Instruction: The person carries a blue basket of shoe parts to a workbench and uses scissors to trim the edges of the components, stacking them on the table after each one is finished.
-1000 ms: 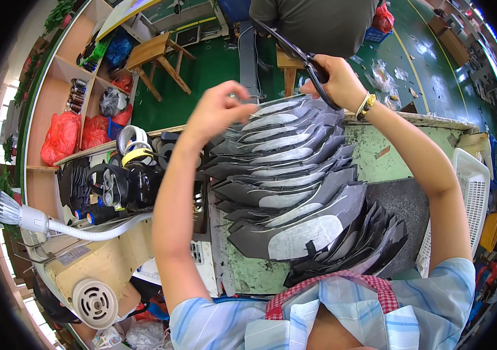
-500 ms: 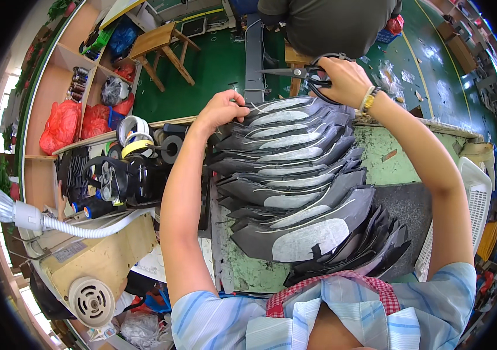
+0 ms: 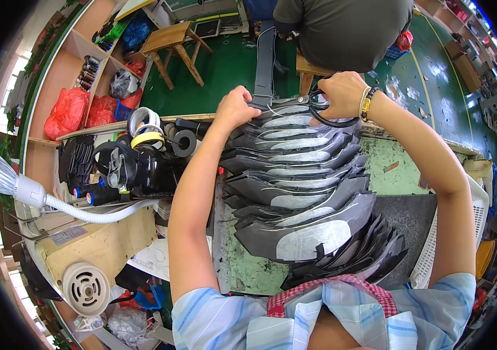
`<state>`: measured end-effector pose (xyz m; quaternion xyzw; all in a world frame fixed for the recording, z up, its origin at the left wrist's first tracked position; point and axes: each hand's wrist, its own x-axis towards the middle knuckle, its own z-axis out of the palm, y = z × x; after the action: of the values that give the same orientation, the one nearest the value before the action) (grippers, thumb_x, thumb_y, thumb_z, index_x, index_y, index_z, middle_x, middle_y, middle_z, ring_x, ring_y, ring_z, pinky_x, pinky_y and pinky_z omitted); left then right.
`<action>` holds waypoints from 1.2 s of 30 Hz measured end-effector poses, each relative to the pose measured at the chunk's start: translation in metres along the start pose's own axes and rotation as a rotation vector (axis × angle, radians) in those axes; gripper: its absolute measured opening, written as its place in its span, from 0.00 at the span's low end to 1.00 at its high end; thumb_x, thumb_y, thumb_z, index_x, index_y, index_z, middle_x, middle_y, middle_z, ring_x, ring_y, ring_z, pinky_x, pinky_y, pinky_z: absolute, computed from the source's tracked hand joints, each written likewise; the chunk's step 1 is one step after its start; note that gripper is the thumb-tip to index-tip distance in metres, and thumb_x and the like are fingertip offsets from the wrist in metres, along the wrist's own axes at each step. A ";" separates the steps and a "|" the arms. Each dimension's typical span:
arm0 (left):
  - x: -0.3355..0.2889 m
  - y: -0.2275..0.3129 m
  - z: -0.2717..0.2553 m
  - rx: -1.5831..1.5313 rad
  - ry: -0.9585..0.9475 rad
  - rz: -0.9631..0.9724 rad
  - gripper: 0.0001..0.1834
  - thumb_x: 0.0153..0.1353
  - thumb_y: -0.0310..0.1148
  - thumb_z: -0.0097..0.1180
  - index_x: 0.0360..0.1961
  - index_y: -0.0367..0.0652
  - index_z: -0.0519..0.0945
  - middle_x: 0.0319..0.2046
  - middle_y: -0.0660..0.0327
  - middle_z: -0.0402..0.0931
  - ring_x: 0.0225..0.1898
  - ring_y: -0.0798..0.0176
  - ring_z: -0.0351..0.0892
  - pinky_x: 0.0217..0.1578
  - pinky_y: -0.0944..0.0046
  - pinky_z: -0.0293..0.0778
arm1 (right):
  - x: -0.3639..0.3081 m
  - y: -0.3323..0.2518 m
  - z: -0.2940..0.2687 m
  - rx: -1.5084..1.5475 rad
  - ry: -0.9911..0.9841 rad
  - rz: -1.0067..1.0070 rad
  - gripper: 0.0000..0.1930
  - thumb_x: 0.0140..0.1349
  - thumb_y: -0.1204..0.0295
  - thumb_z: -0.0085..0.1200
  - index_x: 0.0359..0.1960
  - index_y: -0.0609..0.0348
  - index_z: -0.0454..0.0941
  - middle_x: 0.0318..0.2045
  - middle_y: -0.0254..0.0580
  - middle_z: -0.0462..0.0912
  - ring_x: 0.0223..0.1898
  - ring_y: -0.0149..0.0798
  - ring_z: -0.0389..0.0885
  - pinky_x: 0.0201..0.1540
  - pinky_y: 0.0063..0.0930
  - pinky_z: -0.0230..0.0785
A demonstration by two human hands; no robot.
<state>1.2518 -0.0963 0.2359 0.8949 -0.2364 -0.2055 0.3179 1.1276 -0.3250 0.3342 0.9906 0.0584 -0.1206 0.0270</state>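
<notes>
My right hand [image 3: 342, 96] grips black-handled scissors [image 3: 317, 107] at the far end of a row of dark curved sheet pieces. The scissor blades point left, over the farthest pieces. My left hand [image 3: 238, 108] pinches at the left tip of that far end; what lies between its fingertips is too small to tell. A thin pale strand [image 3: 273, 110] curves close to those fingertips. The dark pieces [image 3: 248, 240] overlap in a long row toward me, each with a light grey rounded patch [image 3: 314, 240]. More dark pieces [image 3: 385, 248] stand bunched at the near right.
A worn green table [image 3: 254, 274] lies under the row, with a dark board [image 3: 406, 221] at right. A white basket [image 3: 476, 216] stands beyond my right forearm. Tape rolls [image 3: 143, 122] and a flexible lamp [image 3: 26, 189] are at left. A seated person [image 3: 344, 32] is ahead.
The scissors have come down and nearer to the far end of the row, their blades now over the pieces. My left hand keeps its pinch. The whole view has shifted slightly.
</notes>
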 end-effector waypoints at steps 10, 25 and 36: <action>-0.014 -0.010 -0.024 -0.530 -0.142 0.091 0.09 0.57 0.25 0.55 0.37 0.41 0.68 0.20 0.64 0.73 0.22 0.73 0.71 0.22 0.72 0.65 | 0.042 -0.009 0.006 -0.061 0.051 -0.178 0.34 0.37 0.35 0.60 0.22 0.61 0.81 0.21 0.49 0.81 0.29 0.50 0.82 0.34 0.39 0.73; -0.044 0.036 0.001 -0.593 0.037 0.220 0.24 0.46 0.33 0.71 0.41 0.39 0.71 0.33 0.54 0.79 0.31 0.69 0.78 0.32 0.70 0.73 | -0.020 0.025 0.046 0.500 0.056 0.185 0.38 0.47 0.33 0.55 0.20 0.66 0.78 0.15 0.47 0.76 0.22 0.43 0.78 0.29 0.36 0.69; -0.026 0.024 0.020 -0.201 0.162 0.121 0.19 0.41 0.28 0.71 0.34 0.39 0.75 0.20 0.63 0.76 0.24 0.70 0.74 0.28 0.70 0.70 | -0.045 0.045 0.073 0.946 0.109 0.306 0.31 0.53 0.45 0.60 0.19 0.67 0.75 0.13 0.32 0.65 0.18 0.25 0.62 0.21 0.26 0.57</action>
<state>1.2134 -0.1085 0.2432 0.8564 -0.2417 -0.1356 0.4356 1.0730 -0.3795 0.2764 0.8965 -0.1471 -0.0767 -0.4109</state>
